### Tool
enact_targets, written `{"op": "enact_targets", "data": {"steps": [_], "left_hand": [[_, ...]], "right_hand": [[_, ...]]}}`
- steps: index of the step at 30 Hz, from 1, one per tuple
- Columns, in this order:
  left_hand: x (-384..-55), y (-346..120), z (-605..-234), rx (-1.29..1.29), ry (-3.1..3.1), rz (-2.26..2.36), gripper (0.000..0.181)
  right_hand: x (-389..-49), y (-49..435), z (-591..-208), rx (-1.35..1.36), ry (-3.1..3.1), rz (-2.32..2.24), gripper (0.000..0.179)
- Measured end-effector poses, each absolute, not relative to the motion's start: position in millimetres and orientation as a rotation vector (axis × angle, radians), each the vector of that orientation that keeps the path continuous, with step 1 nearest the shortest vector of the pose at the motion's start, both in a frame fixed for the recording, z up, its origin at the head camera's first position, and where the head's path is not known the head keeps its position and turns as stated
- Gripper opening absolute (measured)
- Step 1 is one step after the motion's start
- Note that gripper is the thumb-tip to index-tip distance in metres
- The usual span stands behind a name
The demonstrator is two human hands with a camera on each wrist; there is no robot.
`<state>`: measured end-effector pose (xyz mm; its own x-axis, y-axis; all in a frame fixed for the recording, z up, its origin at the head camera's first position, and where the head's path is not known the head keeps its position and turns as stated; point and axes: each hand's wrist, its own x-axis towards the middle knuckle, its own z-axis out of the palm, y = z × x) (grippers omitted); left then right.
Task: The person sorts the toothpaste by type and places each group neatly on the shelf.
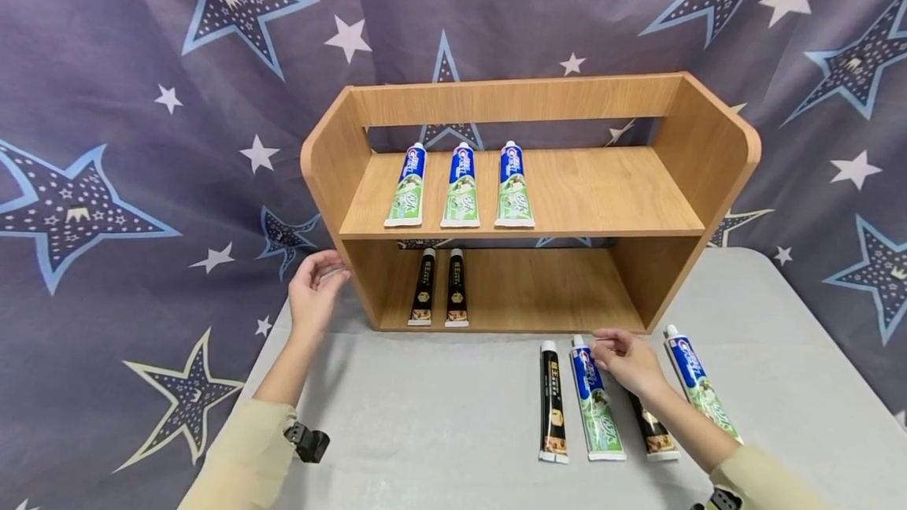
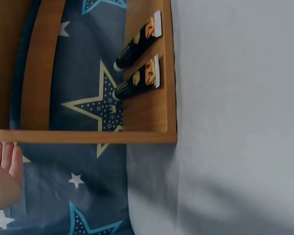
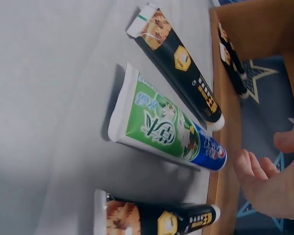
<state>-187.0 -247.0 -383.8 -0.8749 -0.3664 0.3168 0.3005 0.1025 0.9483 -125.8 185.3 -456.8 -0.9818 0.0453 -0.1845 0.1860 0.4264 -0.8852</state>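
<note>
My left hand (image 1: 316, 288) is at the outer left side of a two-tier wooden shelf (image 1: 602, 187), fingers loosely bent; whether it touches the wood I cannot tell. Above the table my right hand (image 1: 629, 364) hovers near the cap of a blue-green toothpaste tube (image 1: 597, 400), holding nothing. In the right wrist view its fingers (image 3: 255, 169) are apart from that tube. A black toothpaste tube (image 1: 553, 404) lies to the left. Another black tube (image 1: 655, 431) is partly hidden under the right forearm, and a second blue-green tube (image 1: 697, 380) lies to the right.
Three blue-green toothpaste tubes (image 1: 460, 186) lie in a row on the upper tier. Two black tubes (image 1: 457, 290) lie on the lower tier's left part. A grey cloth (image 1: 425, 415) covers the table, and a star-patterned curtain (image 1: 212, 124) hangs behind.
</note>
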Motion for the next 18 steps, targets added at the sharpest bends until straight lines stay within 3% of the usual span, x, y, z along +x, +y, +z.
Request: {"op": "enact_targets", "data": {"steps": [12, 18], "left_hand": [[-202.6, -258.0, -374.6, 0.050, -2.016, -1.777, 0.024], [-206.8, -262.7, -375.1, 0.046, -2.051, -1.757, 0.024]], "right_hand": [[-120.7, 153.4, -458.2, 0.080, 2.414, -1.321, 0.051], [-117.4, 138.3, -466.2, -0.056, 2.645, -1.111, 0.046]]}}
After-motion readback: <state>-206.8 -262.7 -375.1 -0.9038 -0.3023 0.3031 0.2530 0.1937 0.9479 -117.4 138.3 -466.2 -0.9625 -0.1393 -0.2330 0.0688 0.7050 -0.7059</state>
